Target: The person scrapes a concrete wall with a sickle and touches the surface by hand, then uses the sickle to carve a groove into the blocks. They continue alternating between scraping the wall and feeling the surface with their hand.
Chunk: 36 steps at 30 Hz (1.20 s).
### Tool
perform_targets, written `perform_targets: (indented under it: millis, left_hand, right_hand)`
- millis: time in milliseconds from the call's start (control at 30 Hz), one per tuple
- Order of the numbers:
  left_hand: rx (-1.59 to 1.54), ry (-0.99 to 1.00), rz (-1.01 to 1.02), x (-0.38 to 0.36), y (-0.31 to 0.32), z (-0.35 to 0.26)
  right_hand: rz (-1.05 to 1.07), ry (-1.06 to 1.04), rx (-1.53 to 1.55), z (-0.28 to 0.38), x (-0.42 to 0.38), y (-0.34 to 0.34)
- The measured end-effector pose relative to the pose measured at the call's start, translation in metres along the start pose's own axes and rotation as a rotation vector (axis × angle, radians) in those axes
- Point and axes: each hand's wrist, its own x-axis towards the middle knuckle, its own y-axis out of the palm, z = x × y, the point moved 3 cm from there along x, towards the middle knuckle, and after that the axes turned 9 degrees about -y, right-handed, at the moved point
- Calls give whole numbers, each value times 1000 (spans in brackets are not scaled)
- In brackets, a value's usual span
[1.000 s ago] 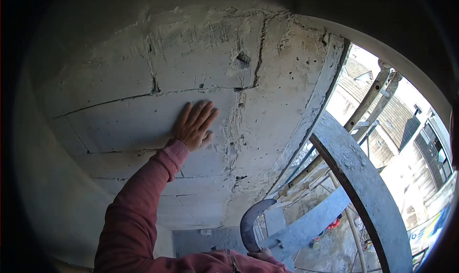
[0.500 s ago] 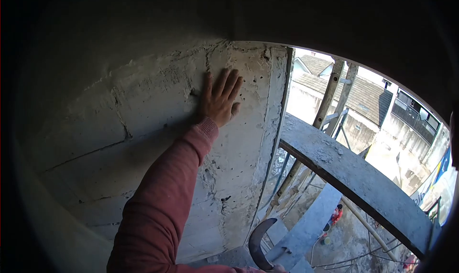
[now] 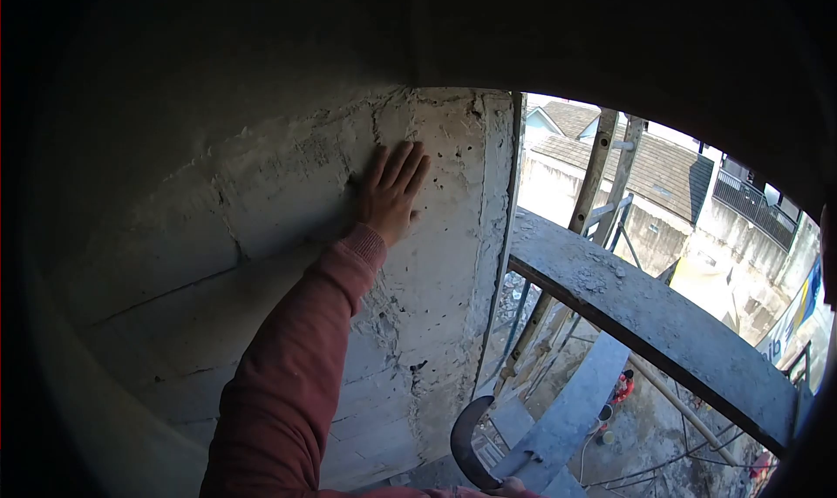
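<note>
My left hand (image 3: 391, 193), in a dusty red sleeve, lies flat on the rough grey block wall (image 3: 436, 263), with its fingers stretched upward along the surface. At the bottom edge, part of my right hand (image 3: 512, 487) shows, closed at the lower end of a sickle (image 3: 466, 441). The dark curved blade points up and stands close to the wall's lower right edge. The sickle's handle is mostly hidden in the hand and below the picture.
Right of the wall, a dusty plank (image 3: 628, 298) with loose rubble crosses beside a scaffold ladder (image 3: 602, 176). Far below lie a lower board (image 3: 567, 402), poles, cables and a person in red (image 3: 624, 386). Tiled roofs (image 3: 663, 171) stand beyond. Something dark covers the upper view.
The camera view has shifted slightly. My left hand appears a little lower and further left, its fingers closer together, still on the wall. The sickle stays in my right hand.
</note>
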Motion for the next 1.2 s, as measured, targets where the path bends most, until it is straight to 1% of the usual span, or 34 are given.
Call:
perform_targets:
  millis: [33,100,167,200,233,267,300,333,367,400,433,467,500,567,600,633,667,700,733,800,833,900,933,967,1000,1033,1067,1100,1167,1200]
  left_hand:
    - [27,53,69,-17,9,-10]
    - [28,68,163,-66,34,-27]
    - [54,64,245,-124,57,-42]
    - [91,55,290,-155,70,-48]
    - [135,53,278,-187,82,-53]
    - [178,49,264,-210,88,-55]
    - [177,45,261,-222,77,-54]
    - [97,24,415,-235,71,-52]
    - [17,0,570,-246,62,-49]
    - [18,-8,570,-252,54,-44]
    - [-84,-48,612,-258,47,-39]
    - [-186,-89,649,-263,41,-35]
    - [-188,-102,644,-268,33,-29]
    - [-373,-255,502,-277,13,-14]
    - [-372,-269,499,-287,5,-12]
    - [-418,-341,474,-301,-4,-11]
    - [-465,-412,447,-315,-13,-11]
    - [-508,-442,475,-332,-23,-15]
    - [-553,-471,505,-352,-33,-22]
    - [-662,-567,581,-403,-54,-35]
    - [-698,-624,622,-433,-67,-41]
    - [-750,-733,726,-499,-89,-49]
    - [-740,-834,772,-519,-111,-50]
    - [-759,-902,741,-575,-110,-55]
    - [-694,-892,789,-596,-129,-52]
    - [-642,-979,934,-602,-143,-48]
    - [-586,-1062,1088,-607,-151,-46]
    - [-590,-1073,1095,-609,-153,-42]
    - [-655,-1008,865,-602,-166,-31]
    - [-624,-995,800,-586,-167,-27]
  right_hand:
    - [-10,-61,-68,2,3,1]
    - [-77,-165,-134,13,10,-3]
    - [-183,-226,-38,54,10,-25]
    - [-178,-234,-36,64,25,-37]
    - [-174,-243,-33,77,40,-50]
    - [-230,-328,39,110,37,-71]
    - [-326,-480,16,139,43,-90]
    - [-437,-604,-101,169,46,-112]
    - [-499,-655,-88,201,47,-131]
    - [-607,-837,-129,233,48,-150]
    - [-699,-886,-192,271,43,-168]
    - [-800,-1000,-202,300,41,-184]
    - [-847,-1062,-178,337,26,-198]
    - [-1097,-1366,-171,394,13,-219]
    - [-1154,-1405,-186,415,14,-228]
    - [-1213,-1444,-198,433,16,-236]
    - [-1262,-1455,-163,451,20,-242]
    - [-1309,-1464,-131,465,27,-249]
    - [-1299,-1471,-139,476,46,-258]
    - [-1207,-1234,-309,488,91,-272]
    - [-1209,-1240,-310,488,89,-270]
    - [-1215,-1297,-284,489,78,-267]
    - [-1247,-1316,-294,489,66,-263]
    - [-1247,-1333,-300,490,55,-259]
    - [-1291,-1385,-206,491,43,-256]
    - [-1328,-1431,-106,494,32,-255]
    - [-1469,-1554,-114,499,20,-253]
    - [-1463,-1577,-12,501,22,-254]
    - [-1418,-1467,-52,502,44,-259]
    - [-1325,-1296,-177,502,63,-265]
